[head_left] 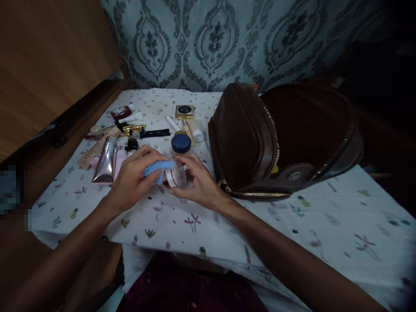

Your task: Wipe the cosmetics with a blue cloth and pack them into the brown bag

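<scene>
On the floral tablecloth (325, 216), cosmetics (130, 130) lie beside a brown bag (247, 134).

Damask-patterned wallpaper (208, 43), wooden panel (48, 56) at left, dim light

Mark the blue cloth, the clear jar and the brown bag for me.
blue cloth (158, 168), head view: on its top fold, under the left-hand fingers.
clear jar (177, 177), head view: on its clear side wall.
brown bag (242, 138), head view: on its front leather panel.
</scene>
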Available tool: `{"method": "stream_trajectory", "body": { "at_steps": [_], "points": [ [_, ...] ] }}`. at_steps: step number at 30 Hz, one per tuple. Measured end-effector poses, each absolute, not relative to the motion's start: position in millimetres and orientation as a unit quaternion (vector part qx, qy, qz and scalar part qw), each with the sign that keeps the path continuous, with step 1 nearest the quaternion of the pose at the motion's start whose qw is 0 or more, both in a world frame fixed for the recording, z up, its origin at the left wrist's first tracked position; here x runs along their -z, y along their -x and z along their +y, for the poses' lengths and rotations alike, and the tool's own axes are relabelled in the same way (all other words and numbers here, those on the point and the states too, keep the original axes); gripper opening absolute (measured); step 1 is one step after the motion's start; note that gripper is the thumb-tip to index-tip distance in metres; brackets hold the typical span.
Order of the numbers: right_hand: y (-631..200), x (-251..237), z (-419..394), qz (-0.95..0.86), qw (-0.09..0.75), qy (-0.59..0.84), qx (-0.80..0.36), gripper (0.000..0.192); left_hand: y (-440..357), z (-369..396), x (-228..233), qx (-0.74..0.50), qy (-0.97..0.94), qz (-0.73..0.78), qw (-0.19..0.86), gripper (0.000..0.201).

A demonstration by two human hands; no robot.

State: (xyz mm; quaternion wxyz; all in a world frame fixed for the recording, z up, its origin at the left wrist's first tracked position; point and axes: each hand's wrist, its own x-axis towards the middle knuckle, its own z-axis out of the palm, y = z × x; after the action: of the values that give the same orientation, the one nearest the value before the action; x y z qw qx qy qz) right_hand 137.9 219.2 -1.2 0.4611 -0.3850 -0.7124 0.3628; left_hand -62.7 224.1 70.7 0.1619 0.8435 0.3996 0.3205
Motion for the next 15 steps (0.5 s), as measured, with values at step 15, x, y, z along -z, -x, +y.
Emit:
{"method": "stream_trajectory", "body": {
  "at_steps": [15],
  "points": [
    [-137, -11, 217, -0.413, 0.484, 0.234, -0.735, 0.065, 65, 252, -32, -0.36, -0.605, 0.452, 0.548, 0.03]
  ]
}}
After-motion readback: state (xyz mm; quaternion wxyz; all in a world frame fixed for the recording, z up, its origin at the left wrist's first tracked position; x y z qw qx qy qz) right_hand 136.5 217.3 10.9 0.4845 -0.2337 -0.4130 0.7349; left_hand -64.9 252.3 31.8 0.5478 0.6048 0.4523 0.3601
